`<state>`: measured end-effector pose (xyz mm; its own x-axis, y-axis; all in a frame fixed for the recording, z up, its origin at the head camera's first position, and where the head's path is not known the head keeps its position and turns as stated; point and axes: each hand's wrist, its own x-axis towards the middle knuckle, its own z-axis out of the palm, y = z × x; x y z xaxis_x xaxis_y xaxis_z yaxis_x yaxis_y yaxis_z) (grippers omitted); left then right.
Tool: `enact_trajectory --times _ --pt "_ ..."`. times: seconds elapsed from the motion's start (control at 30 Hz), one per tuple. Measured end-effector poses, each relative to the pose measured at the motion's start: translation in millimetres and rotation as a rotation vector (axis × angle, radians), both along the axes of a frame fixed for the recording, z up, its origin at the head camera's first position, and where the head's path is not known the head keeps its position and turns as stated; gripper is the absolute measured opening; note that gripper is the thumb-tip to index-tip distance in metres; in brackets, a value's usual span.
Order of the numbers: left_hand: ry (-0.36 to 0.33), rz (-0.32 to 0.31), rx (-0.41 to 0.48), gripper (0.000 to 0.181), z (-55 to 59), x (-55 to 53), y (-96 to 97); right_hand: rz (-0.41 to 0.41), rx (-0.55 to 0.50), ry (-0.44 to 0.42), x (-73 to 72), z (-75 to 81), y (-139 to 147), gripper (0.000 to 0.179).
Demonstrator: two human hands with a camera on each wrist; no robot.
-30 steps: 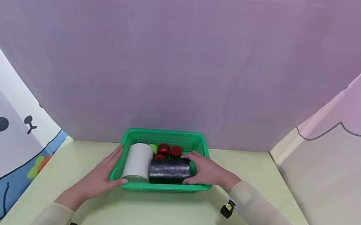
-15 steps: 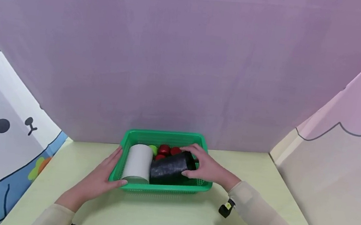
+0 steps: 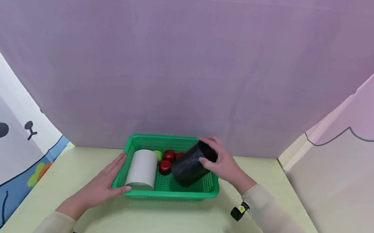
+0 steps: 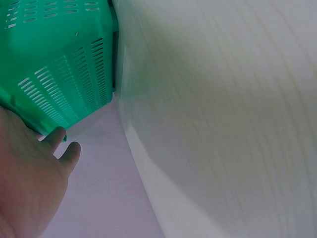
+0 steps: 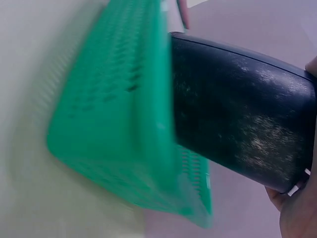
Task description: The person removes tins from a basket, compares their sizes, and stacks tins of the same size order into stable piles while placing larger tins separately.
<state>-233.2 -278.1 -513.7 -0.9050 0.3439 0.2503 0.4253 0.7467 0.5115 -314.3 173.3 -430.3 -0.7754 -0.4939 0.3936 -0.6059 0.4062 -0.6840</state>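
Note:
My right hand holds a black cylinder by its upper end, thumb on the near side and fingers on the far side. The cylinder is tilted, its dark upper end leaning right and its lower end over the right half of a green plastic basket. In the right wrist view the black cylinder extends past the basket rim. My left hand rests at the basket's left side, fingers straight along it and thumb on the front rim.
Inside the basket a white cylinder lies at the left. Several red round pieces, one in front, and a lime-green round thing sit near the middle. A purple cloth wall stands right behind the basket on the pale table.
The black cylinder has gone from lying along the basket's front to tilted up, with the right hand raised and moved right. More of the red pieces shows. The left hand stays put.

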Motion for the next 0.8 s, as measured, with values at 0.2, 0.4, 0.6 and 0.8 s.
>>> enact_trajectory --times 0.2,0.4,0.6,0.8 --pt "-0.003 -0.001 0.003 0.112 -0.5 -0.1 -0.7 -0.040 -0.085 0.066 -7.4 17.2 21 0.063" --pt "-0.004 -0.003 0.011 0.112 -1.2 0.3 -0.3 -0.101 -0.192 0.134 -11.3 30.2 45 0.063" --pt "0.019 -0.013 0.019 0.111 -1.6 -0.3 -0.1 -0.196 -0.211 0.216 -15.7 39.8 70 0.064" --pt "0.009 -0.007 0.018 0.112 -0.3 0.4 -0.3 -0.279 -0.182 0.291 -21.4 48.7 91 0.064"
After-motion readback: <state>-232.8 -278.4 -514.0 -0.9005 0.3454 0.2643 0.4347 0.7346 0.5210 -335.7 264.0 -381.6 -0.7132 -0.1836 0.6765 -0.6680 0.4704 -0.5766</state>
